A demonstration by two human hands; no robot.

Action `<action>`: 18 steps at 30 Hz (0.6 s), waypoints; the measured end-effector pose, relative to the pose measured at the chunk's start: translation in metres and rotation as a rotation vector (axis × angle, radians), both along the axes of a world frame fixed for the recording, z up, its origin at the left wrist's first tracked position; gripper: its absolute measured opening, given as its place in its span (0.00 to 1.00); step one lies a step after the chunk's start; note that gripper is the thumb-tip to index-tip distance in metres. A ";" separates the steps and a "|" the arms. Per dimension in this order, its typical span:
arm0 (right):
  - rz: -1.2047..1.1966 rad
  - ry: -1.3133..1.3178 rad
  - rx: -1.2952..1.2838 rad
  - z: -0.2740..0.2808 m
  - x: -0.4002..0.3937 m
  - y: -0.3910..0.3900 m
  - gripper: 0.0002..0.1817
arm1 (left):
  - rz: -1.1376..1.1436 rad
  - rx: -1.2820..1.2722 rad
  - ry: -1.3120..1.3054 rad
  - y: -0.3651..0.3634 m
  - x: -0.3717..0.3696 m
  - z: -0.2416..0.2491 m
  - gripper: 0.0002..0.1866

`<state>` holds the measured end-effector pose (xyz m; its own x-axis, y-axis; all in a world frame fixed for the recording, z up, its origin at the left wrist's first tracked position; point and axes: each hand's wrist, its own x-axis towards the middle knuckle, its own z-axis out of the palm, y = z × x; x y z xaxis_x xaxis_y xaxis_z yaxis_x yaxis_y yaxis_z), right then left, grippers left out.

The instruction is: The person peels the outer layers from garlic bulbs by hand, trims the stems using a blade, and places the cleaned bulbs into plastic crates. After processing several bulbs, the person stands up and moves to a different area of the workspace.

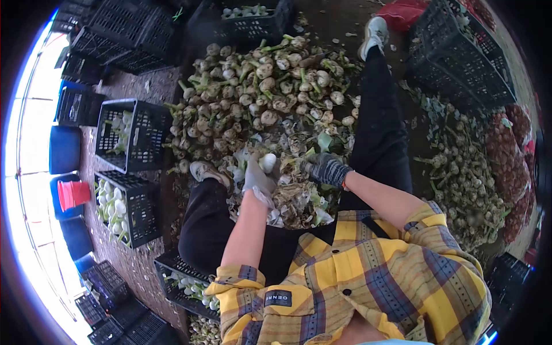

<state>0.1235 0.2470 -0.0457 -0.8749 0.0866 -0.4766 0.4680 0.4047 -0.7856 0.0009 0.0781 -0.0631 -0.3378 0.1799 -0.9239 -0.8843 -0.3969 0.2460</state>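
Black crates [133, 135] partly filled with white bulbs at left; blue bins [64, 149]; possibly netted sacks [509, 155] at right.

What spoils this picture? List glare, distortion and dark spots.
Head view: fisheye bends the crates and leaves black corners; daylight blows out the left edge; the bulb pile is evenly lit and sharp; the left hand and right hand are slightly soft.

Shirt label [278, 298] (perhaps "DENRE")
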 end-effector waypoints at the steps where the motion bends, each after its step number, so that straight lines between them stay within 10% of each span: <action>1: 0.017 -0.012 0.037 -0.008 0.005 0.004 0.21 | -0.033 -0.035 0.096 0.011 -0.008 0.010 0.16; 7: -0.086 -0.037 -0.142 -0.065 0.017 0.029 0.19 | -0.013 0.638 0.860 0.107 -0.125 0.198 0.22; 9: -0.163 -0.020 -0.136 -0.072 0.007 0.040 0.18 | 0.139 0.424 0.929 0.117 -0.139 0.231 0.23; 15: -0.424 -0.182 -0.131 -0.099 -0.041 0.110 0.20 | 0.064 0.252 0.684 0.066 -0.083 0.158 0.15; 18: -0.486 -0.191 0.404 -0.170 -0.055 0.148 0.22 | 0.002 0.213 0.503 0.037 -0.040 0.115 0.12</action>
